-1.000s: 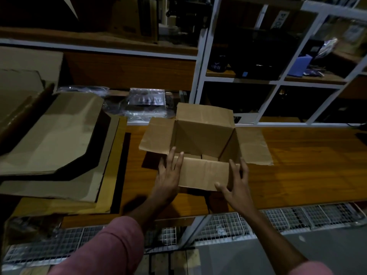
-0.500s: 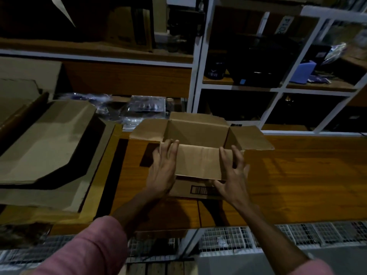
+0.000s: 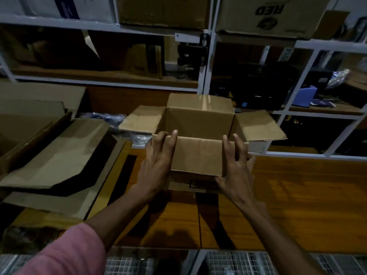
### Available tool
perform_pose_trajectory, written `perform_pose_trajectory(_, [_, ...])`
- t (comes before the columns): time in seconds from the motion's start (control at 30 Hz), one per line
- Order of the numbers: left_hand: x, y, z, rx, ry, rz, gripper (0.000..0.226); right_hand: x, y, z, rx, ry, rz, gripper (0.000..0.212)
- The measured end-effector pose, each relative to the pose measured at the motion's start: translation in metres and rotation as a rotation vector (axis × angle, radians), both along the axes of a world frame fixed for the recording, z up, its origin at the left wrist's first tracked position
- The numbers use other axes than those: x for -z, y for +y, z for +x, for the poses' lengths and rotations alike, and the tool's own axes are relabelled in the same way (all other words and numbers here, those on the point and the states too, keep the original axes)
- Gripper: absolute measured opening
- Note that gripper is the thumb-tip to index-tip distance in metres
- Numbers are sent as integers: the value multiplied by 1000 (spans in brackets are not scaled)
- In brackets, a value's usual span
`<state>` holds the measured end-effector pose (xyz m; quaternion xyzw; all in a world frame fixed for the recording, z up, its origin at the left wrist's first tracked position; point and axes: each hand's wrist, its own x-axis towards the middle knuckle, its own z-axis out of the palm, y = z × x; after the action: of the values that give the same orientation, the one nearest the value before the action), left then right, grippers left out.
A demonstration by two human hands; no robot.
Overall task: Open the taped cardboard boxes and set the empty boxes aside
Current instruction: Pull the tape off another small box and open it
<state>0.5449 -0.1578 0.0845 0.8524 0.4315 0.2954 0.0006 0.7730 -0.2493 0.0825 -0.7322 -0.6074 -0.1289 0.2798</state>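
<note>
Over the last second the open cardboard box (image 3: 200, 124) rose off the wooden shelf (image 3: 297, 195) toward 12 o'clock. My left hand (image 3: 158, 165) and right hand (image 3: 236, 169) gripped its near corners, fingers curled over the folded-down front flap (image 3: 196, 153). I judged it empty and ready to join the flattened cardboard (image 3: 53, 153) at 9 o'clock.

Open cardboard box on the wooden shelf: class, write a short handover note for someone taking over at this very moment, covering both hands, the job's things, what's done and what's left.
Left hand: holds the near-left corner of the open cardboard box, fingertips over the rim.
Right hand: holds the near-right corner, fingers curled around it.
Box: all four flaps open; inside not visible.
Flattened cardboard lies to the left on the wooden shelf.
Done: box opened.
Left: set it aside if empty.
</note>
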Motion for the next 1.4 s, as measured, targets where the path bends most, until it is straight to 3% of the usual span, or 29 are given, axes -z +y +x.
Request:
perform_pose_trajectory(0.3, [-84,2,-26,-100,2,197,103,-72,19,-19,-84,-18,183,118])
perform_pose_trajectory(0.63, [-154,13,-113,-181,-10,362,79,-141,30,-101,-174,-25,284,115])
perform_pose_trajectory(0.8, [-176,23,-191,-181,-19,404,85,-164,44,-175,-195,-56,325,116])
perform_pose_trajectory(1.07, [-200,36,-367,-306,21,445,77,-183,80,-347,-292,-81,384,114])
perform_pose_trajectory(1.4, [-201,61,-520,-404,83,425,76,-183,124,-494,-388,-58,308,114])
